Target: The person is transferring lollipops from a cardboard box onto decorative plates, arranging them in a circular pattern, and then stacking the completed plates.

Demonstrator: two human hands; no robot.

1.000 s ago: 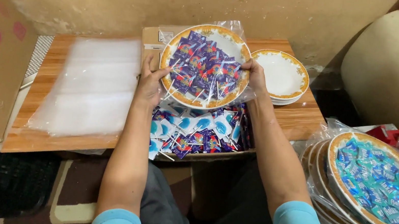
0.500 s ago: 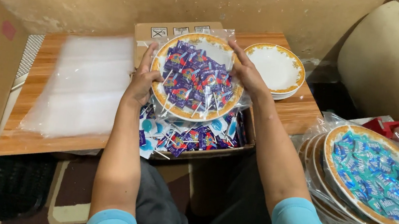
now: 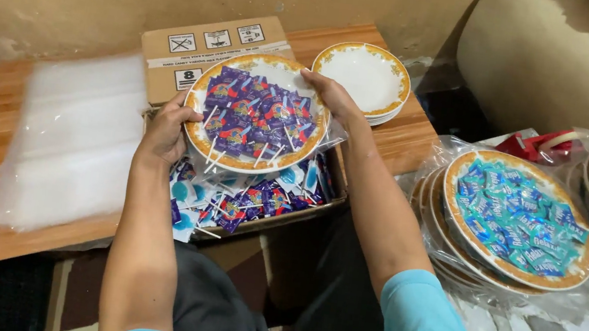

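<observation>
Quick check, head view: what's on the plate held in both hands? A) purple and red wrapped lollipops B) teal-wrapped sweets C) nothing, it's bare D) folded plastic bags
A: the left hand and right hand grip the rim of the gold-edged plate, which carries purple and red wrapped lollipops with white sticks; the teal sweets lie on another plate to the right.

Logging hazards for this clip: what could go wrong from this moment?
1. The plate of purple sweets is held at its rims by the left hand and right hand over the open box; a tilt could spill the loose sweets.
2. Its clear plastic wrap looks loose at the right edge and might slip.
3. The stack of empty plates sits close by the right hand and could get knocked.
</observation>
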